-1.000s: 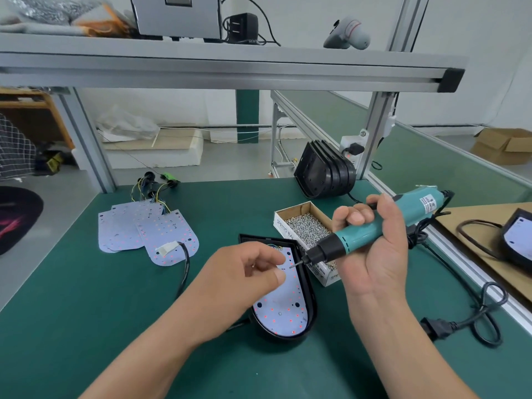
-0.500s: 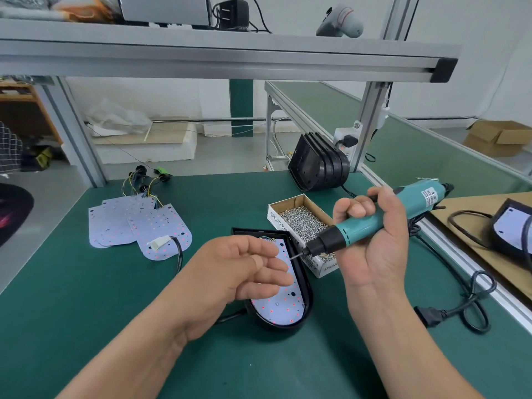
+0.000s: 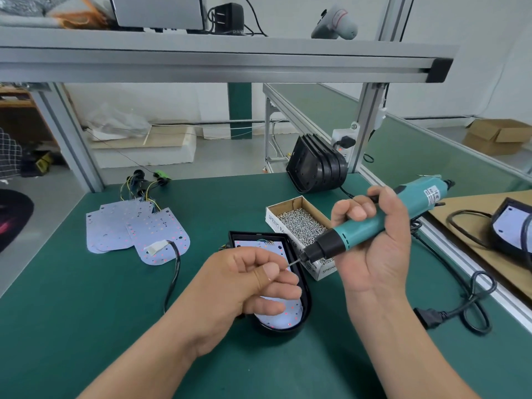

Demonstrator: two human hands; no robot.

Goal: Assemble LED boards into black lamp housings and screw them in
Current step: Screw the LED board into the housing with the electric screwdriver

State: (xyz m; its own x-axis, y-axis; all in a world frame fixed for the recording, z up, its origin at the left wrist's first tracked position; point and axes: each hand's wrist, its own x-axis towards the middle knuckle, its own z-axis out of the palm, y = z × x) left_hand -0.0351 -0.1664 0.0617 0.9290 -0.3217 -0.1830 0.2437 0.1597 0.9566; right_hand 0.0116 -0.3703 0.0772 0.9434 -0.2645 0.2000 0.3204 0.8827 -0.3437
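Item: right hand (image 3: 377, 254), raised, fingers and thumb wrapped round the body of a teal electric screwdriver (image 3: 355, 230), which is held slanting with its nose down toward the left hand. Item: left hand (image 3: 244, 286), fingers curled, thumb and forefinger pinching the tip of the bit (image 3: 294, 262); any screw between them is too small to make out. The two hands stand close together, joined only through the tool. Item: black lamp housing (image 3: 305, 311), lying flat on the green bench (image 3: 86, 326) directly beneath the left hand, with an LED board (image 3: 273, 319) seated inside it, partly hidden by the fingers. Item: open cardboard box (image 3: 280, 227) of loose screws (image 3: 302, 223), just beyond the left hand and under the screwdriver's nose, touching the housing's far side. Item: stack of empty black housings (image 3: 316, 168), standing on edge, well beyond both hands. Item: spare LED boards (image 3: 129, 226) with wiring, overlapping one another, outboard of the left hand. Item: black power cord (image 3: 472, 300), looped, outboard of the right wrist.
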